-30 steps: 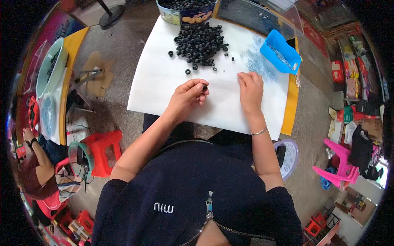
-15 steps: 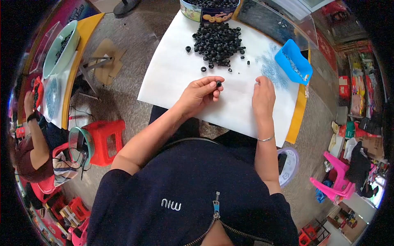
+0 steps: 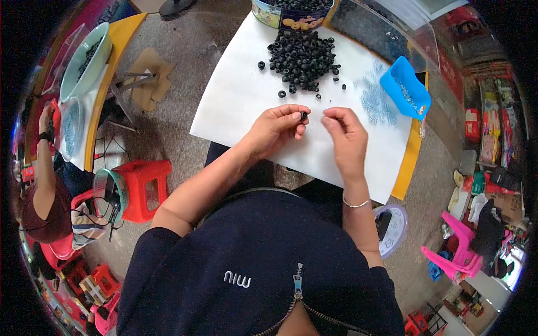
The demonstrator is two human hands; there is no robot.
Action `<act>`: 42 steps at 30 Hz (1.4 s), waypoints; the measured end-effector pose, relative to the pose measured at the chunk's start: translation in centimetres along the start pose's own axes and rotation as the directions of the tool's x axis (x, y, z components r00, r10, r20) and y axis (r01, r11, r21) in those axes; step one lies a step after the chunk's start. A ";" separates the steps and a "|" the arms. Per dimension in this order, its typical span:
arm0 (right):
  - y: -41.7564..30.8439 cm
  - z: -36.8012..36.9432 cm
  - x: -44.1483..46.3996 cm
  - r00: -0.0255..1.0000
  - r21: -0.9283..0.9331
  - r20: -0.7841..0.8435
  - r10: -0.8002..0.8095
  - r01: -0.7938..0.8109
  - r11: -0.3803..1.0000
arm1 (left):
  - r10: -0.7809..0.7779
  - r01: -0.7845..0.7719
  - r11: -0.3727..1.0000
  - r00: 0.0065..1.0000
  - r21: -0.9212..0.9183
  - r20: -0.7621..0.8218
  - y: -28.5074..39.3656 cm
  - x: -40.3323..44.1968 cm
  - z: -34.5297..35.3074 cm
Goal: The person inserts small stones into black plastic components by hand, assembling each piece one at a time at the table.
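Note:
Between the thumb and fingers of my left hand [image 3: 273, 130] is a small black ring-shaped piece [image 3: 304, 116]. My right hand [image 3: 350, 140] is just to the right of it, thumb and fingertips pinched together; what they hold, if anything, is too small to make out. The hands are close but apart, over a white sheet [image 3: 235, 92]. Beyond them lies a pile of similar black pieces [image 3: 302, 59], with a few loose ones at its edges. Tiny bluish bits [image 3: 376, 98] are scattered on the right of the sheet.
A blue plastic tray [image 3: 392, 84] holding small clear bits stands at the right edge. Behind the pile is a printed tin [image 3: 294, 22] full of black pieces. At left, another person's arm [image 3: 46, 162] reaches to a side table with a pale green basin [image 3: 102, 56]. A red stool [image 3: 137, 168] stands nearby.
My right hand has moved left from near the scattered bluish bits towards my left hand. My left hand still holds the black piece in about the same place.

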State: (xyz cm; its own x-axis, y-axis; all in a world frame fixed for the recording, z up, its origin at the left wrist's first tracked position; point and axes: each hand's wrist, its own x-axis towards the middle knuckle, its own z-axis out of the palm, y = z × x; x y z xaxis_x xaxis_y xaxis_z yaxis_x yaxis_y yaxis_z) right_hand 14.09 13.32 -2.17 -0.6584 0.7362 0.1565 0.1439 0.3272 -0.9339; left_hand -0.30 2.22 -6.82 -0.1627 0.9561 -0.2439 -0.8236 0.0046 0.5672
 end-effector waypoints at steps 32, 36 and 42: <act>-0.7 1.2 0.1 0.922 0.345 0.254 0.291 -0.368 0.864 | -0.024 0.020 0.983 1.000 0.181 0.019 -0.4 0.3 -0.2; 1.2 -0.4 2.0 0.969 0.083 0.083 0.233 -0.239 0.967 | -0.039 0.041 0.990 0.999 0.132 -0.017 0.1 0.0 0.4; 3.5 1.4 4.8 0.960 -0.481 0.049 -0.276 0.265 0.835 | -0.025 0.026 0.998 0.999 0.064 -0.026 0.2 0.1 0.0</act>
State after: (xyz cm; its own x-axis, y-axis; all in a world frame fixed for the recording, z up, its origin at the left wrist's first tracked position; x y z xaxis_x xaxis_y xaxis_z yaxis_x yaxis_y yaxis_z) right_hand 10.39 17.16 -5.13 -0.7076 0.5874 0.3927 0.3015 0.7537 -0.5840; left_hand -0.52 2.29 -6.75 -0.1562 0.9478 -0.2781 -0.7909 0.0487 0.6101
